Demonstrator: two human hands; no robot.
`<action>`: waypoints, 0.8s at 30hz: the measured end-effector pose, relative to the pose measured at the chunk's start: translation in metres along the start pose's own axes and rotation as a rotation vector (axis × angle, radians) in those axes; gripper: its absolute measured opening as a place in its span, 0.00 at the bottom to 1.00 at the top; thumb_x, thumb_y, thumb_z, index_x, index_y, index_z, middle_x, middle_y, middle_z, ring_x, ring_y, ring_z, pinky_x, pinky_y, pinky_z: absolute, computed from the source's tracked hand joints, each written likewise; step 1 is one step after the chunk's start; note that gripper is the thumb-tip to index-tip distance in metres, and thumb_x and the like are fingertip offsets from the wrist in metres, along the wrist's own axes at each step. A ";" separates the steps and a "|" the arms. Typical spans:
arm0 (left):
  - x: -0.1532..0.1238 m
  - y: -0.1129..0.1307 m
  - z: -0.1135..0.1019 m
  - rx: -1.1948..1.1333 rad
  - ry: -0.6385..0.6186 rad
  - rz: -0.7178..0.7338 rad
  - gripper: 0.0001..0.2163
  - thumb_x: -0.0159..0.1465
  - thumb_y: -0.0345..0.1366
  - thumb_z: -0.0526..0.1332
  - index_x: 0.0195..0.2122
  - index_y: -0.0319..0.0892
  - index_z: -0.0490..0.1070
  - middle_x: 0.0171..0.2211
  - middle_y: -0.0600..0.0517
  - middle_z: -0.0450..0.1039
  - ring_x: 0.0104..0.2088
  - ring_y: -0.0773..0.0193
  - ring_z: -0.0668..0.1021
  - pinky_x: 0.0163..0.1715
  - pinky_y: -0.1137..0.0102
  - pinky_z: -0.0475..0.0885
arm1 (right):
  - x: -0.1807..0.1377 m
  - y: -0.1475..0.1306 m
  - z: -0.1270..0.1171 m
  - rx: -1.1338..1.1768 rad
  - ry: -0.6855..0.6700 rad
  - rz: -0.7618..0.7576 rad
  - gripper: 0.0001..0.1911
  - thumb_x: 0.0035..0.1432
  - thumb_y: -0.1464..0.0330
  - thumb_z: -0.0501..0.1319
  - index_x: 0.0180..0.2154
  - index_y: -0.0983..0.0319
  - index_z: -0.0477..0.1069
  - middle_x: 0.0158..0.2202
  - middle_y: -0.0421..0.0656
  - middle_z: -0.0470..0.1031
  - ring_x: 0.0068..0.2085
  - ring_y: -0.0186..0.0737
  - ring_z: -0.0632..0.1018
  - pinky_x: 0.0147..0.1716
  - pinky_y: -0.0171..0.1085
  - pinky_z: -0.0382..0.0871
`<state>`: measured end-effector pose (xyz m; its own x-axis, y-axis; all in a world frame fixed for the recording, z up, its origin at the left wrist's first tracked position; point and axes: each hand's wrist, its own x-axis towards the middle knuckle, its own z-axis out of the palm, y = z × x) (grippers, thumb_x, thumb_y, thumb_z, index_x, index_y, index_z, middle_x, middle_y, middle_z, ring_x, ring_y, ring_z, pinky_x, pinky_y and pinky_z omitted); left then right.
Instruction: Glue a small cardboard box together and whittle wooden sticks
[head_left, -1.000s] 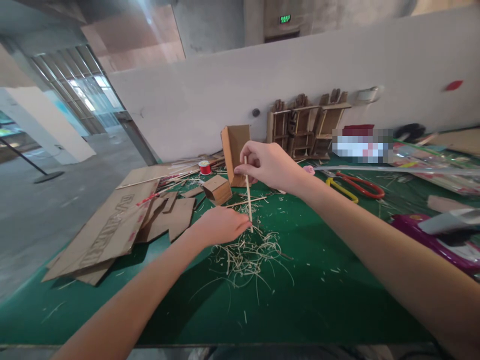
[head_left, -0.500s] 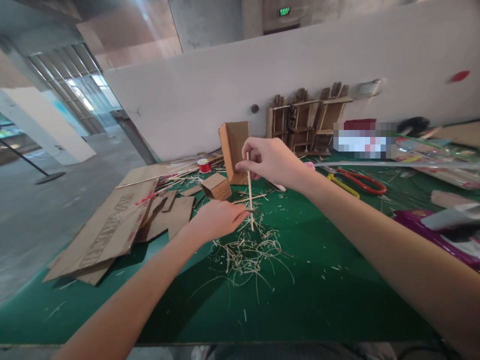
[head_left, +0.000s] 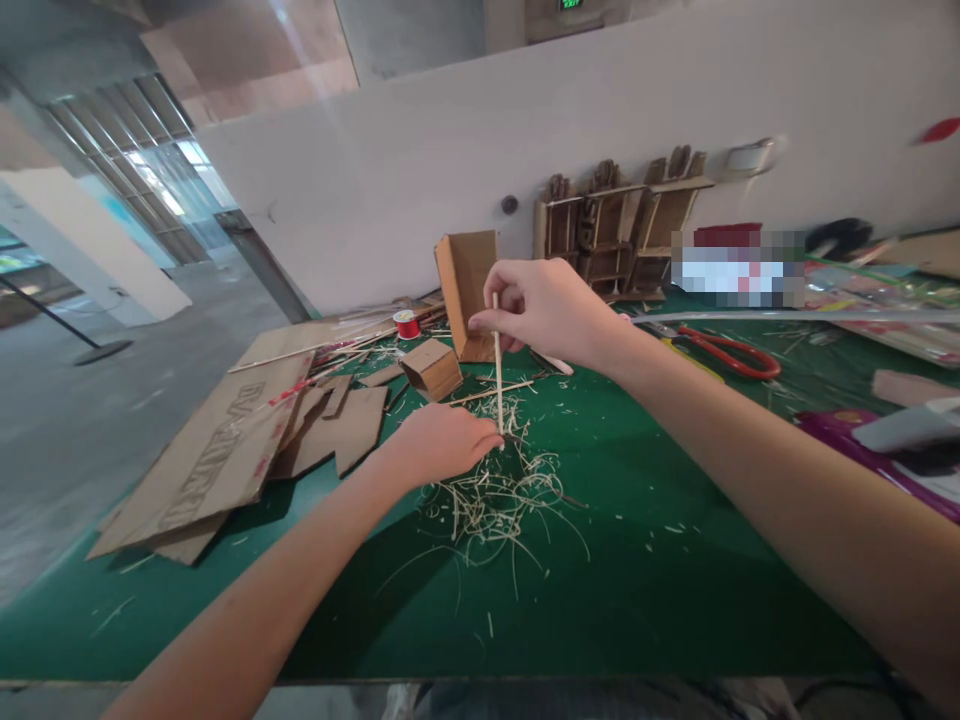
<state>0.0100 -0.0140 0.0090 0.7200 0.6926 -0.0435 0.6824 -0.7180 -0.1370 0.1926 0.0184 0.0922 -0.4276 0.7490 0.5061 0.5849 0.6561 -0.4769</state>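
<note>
My right hand (head_left: 525, 310) pinches the top of a thin, pale wooden stick (head_left: 499, 380) and holds it nearly upright above the table. My left hand (head_left: 454, 440) is closed at the stick's lower end. A thin, dark, blade-like piece (head_left: 514, 437) just shows past its fingertips; most of it is hidden by the fingers. Below both hands lies a tangled heap of curly wood shavings (head_left: 495, 515). Behind the left hand sit a small cardboard box (head_left: 433, 370) and a taller open cardboard box (head_left: 469, 290).
Flat cardboard pieces (head_left: 225, 430) cover the left of the green table (head_left: 637, 610). A red spool (head_left: 406, 324) stands at the back. Red-handled pliers (head_left: 735, 355) lie to the right, near a purple object (head_left: 840, 440). Brown cardboard racks (head_left: 600, 235) lean against the wall.
My left hand has slid slightly down along the stick to its lower end. My right hand still grips the top. The view has tipped down a little.
</note>
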 end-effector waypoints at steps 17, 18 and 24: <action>0.000 -0.011 0.006 0.016 0.048 -0.037 0.21 0.70 0.46 0.42 0.29 0.42 0.69 0.26 0.50 0.76 0.25 0.63 0.76 0.22 0.70 0.59 | 0.000 0.005 0.000 0.025 0.003 -0.020 0.11 0.57 0.61 0.62 0.37 0.61 0.68 0.27 0.39 0.72 0.32 0.39 0.76 0.37 0.41 0.68; -0.001 -0.012 0.004 0.018 0.079 -0.061 0.21 0.70 0.45 0.42 0.30 0.42 0.69 0.26 0.50 0.75 0.25 0.63 0.76 0.22 0.70 0.59 | 0.000 0.006 -0.001 0.029 0.001 -0.012 0.11 0.57 0.61 0.61 0.37 0.61 0.68 0.27 0.38 0.72 0.31 0.38 0.76 0.37 0.41 0.68; -0.002 -0.014 -0.001 -0.029 0.243 -0.213 0.19 0.70 0.44 0.42 0.36 0.41 0.68 0.28 0.50 0.76 0.28 0.62 0.77 0.25 0.71 0.60 | 0.002 0.013 -0.001 0.100 -0.031 0.043 0.10 0.58 0.60 0.60 0.39 0.59 0.67 0.25 0.38 0.72 0.29 0.39 0.77 0.36 0.44 0.70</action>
<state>-0.0005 -0.0056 0.0122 0.5669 0.7936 0.2207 0.8220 -0.5625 -0.0890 0.2003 0.0278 0.0878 -0.4261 0.7779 0.4618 0.5321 0.6284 -0.5675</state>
